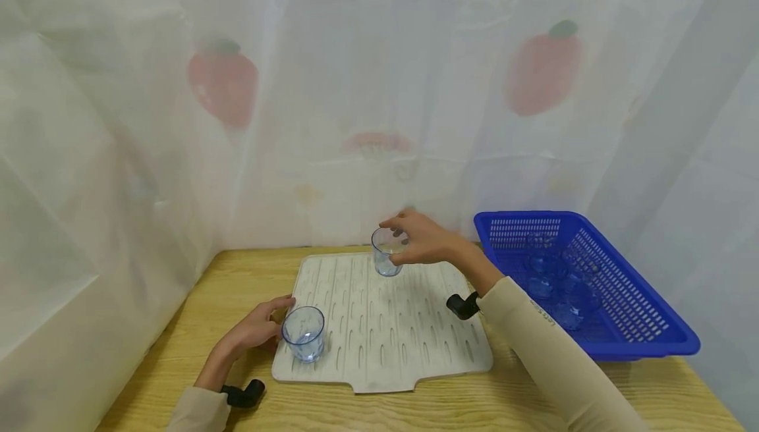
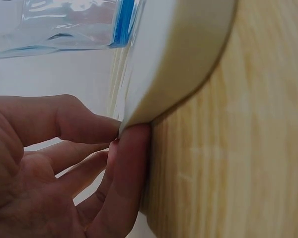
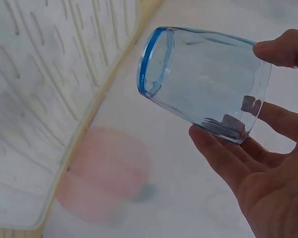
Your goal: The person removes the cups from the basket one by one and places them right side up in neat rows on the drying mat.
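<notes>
Head view, look: the right hand (image 1: 428, 240) has its thumb and fingers spread around a bluish glass (image 1: 384, 265), gripping it.
"Where's that glass?"
"Up off the white board (image 1: 379, 326), near its far edge."
"And the left hand (image 1: 257, 326)?"
"Nearly closed, pinching the board's left edge, just beside a second glass (image 1: 308, 348) standing on it."
"More glasses (image 1: 541, 280)?"
"Several, inside the blue basket (image 1: 664, 348) on the right."

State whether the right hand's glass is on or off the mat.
Off: in the right wrist view, curtain shows between the glass and the mat.
</notes>
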`<state>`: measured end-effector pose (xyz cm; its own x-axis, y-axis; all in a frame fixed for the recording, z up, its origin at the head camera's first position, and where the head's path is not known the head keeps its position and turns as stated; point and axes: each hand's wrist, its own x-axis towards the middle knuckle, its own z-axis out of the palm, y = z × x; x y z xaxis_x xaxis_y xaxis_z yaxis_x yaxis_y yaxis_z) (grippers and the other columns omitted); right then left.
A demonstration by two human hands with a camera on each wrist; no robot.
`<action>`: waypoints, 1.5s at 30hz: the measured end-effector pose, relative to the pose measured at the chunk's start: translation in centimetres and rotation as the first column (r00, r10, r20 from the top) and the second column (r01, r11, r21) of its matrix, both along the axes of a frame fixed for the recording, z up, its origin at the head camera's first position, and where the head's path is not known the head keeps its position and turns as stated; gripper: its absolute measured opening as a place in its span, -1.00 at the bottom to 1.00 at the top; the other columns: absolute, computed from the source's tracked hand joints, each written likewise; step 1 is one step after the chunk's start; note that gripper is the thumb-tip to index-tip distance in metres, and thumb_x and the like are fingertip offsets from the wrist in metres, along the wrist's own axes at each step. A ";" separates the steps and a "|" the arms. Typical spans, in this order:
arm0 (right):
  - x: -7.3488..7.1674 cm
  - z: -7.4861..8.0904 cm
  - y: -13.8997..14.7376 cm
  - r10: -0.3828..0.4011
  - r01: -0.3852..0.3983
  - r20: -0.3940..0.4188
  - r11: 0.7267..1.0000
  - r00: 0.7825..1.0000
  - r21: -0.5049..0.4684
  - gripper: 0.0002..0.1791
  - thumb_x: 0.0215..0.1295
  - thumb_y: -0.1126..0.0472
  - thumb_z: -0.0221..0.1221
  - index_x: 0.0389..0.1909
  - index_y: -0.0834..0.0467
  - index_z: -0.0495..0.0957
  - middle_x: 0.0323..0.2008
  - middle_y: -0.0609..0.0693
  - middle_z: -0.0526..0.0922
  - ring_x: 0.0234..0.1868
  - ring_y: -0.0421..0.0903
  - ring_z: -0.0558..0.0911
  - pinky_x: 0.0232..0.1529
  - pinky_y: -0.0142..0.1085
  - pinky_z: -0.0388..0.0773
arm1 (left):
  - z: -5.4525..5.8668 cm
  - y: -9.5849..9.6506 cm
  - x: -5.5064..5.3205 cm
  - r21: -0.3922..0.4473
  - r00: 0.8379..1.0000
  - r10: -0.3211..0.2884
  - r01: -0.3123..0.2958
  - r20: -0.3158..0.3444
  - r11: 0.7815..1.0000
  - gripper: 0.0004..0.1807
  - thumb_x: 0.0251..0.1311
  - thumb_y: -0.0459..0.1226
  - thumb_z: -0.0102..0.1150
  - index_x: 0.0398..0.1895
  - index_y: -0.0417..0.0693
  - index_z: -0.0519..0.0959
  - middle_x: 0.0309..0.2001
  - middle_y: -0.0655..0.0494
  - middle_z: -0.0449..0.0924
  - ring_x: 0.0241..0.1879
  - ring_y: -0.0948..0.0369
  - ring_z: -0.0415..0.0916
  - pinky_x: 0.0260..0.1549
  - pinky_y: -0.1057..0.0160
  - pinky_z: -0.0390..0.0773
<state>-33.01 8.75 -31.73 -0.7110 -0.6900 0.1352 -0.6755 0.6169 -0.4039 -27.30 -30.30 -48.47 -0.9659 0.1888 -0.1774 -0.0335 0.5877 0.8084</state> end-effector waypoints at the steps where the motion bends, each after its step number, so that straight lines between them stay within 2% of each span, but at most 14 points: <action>1: -0.1 -0.2 -0.4 0.003 -0.003 0.002 1.000 1.000 0.003 -0.21 0.19 0.08 0.27 0.48 0.17 0.39 0.25 0.20 0.49 0.25 0.10 0.60 0.21 -0.04 0.59 | 0.0 0.0 0.0 0.004 1.000 0.001 -0.001 0.004 1.000 -0.15 -0.01 -0.54 0.13 0.51 -0.31 0.31 0.61 -0.33 0.06 0.19 -0.14 0.34 -0.41 0.14 0.57; 5: -0.3 -0.7 -1.9 0.014 -0.014 0.007 1.000 1.000 0.012 -0.21 0.19 0.07 0.27 0.48 0.15 0.39 0.25 0.17 0.50 0.24 0.09 0.59 0.20 -0.07 0.58 | 0.1 0.0 0.1 0.005 1.000 0.002 -0.002 0.005 1.000 -0.15 -0.02 -0.56 0.12 0.50 -0.31 0.31 0.61 -0.33 0.06 0.11 -0.09 0.41 -0.44 0.13 0.57; 9: -0.3 -1.3 -3.4 0.022 -0.021 0.058 0.999 0.998 -0.030 -0.22 0.22 0.09 0.27 0.50 0.14 0.37 0.25 0.18 0.48 0.26 0.11 0.58 0.22 -0.06 0.57 | 0.2 -0.1 0.2 0.011 1.000 0.000 0.000 -0.003 1.000 -0.15 -0.03 -0.56 0.10 0.50 -0.33 0.31 0.61 -0.34 0.05 0.04 -0.05 0.43 -0.45 0.13 0.57; 16: -0.3 -3.1 -6.3 0.033 -0.018 0.125 0.993 0.992 -0.118 -0.21 0.23 0.07 0.30 0.50 0.14 0.36 0.28 0.19 0.45 0.30 0.11 0.56 0.23 -0.07 0.59 | 0.1 0.1 0.1 0.008 1.000 0.003 -0.004 0.019 1.000 -0.16 0.01 -0.55 0.10 0.51 -0.30 0.30 0.61 -0.33 0.04 -0.27 0.04 0.48 -0.47 0.14 0.58; 20: 0.3 -3.6 -8.0 0.033 -0.007 0.157 0.987 0.987 -0.158 -0.21 0.24 0.09 0.32 0.50 0.14 0.36 0.30 0.22 0.43 0.31 0.14 0.54 0.23 -0.04 0.58 | 0.1 0.4 0.0 0.001 1.000 0.005 -0.005 0.009 1.000 -0.18 0.01 -0.54 0.11 0.50 -0.29 0.33 0.61 -0.32 0.07 -0.05 -0.02 0.46 -0.44 0.11 0.58; 24: 0.8 -4.6 -9.6 0.036 -0.012 0.139 0.986 0.990 -0.166 -0.21 0.25 0.08 0.35 0.50 0.13 0.36 0.33 0.19 0.44 0.30 0.10 0.55 0.19 -0.12 0.61 | 0.1 0.5 0.1 -0.008 1.000 0.013 -0.013 -0.002 1.000 -0.19 0.01 -0.54 0.11 0.48 -0.29 0.36 0.60 -0.32 0.09 0.15 -0.14 0.36 -0.40 0.10 0.59; 28: 0.9 -5.8 -11.0 0.025 -0.005 0.117 0.986 0.993 -0.165 -0.24 0.26 0.08 0.36 0.48 0.13 0.40 0.34 0.16 0.45 0.29 0.05 0.56 0.12 -0.20 0.61 | 0.3 0.3 0.3 -0.013 1.000 0.017 -0.017 0.000 1.000 -0.20 0.02 -0.54 0.10 0.48 -0.29 0.35 0.60 -0.32 0.08 0.17 -0.15 0.35 -0.37 0.11 0.60; 33: 0.3 -7.4 -12.3 0.011 0.016 0.139 0.981 0.990 -0.191 -0.25 0.25 0.08 0.37 0.45 0.16 0.42 0.35 0.16 0.44 0.30 0.07 0.56 0.10 -0.25 0.61 | 0.4 0.2 0.3 -0.006 1.000 0.008 -0.008 -0.005 1.000 -0.19 0.00 -0.54 0.09 0.48 -0.32 0.34 0.60 -0.33 0.07 0.15 -0.13 0.37 -0.38 0.12 0.60; 40: -0.3 -9.3 -13.3 -0.031 0.060 0.181 0.986 0.983 -0.157 -0.22 0.26 0.03 0.40 0.46 0.17 0.42 0.41 0.17 0.39 0.30 0.08 0.56 0.14 -0.20 0.60 | 0.1 0.2 0.2 -0.002 1.000 -0.009 0.009 -0.020 1.000 -0.17 -0.03 -0.56 0.06 0.49 -0.34 0.32 0.61 -0.33 0.07 0.13 -0.13 0.38 -0.38 0.13 0.56; 45: -0.2 -10.1 -13.6 -0.052 0.081 0.196 0.986 0.979 -0.144 -0.21 0.26 0.00 0.41 0.47 0.16 0.41 0.44 0.15 0.37 0.31 0.04 0.57 0.17 -0.21 0.60 | 0.0 0.1 0.1 0.002 0.999 -0.021 0.021 -0.026 1.000 -0.16 -0.05 -0.57 0.07 0.48 -0.36 0.32 0.60 -0.35 0.07 0.09 -0.11 0.40 -0.41 0.11 0.56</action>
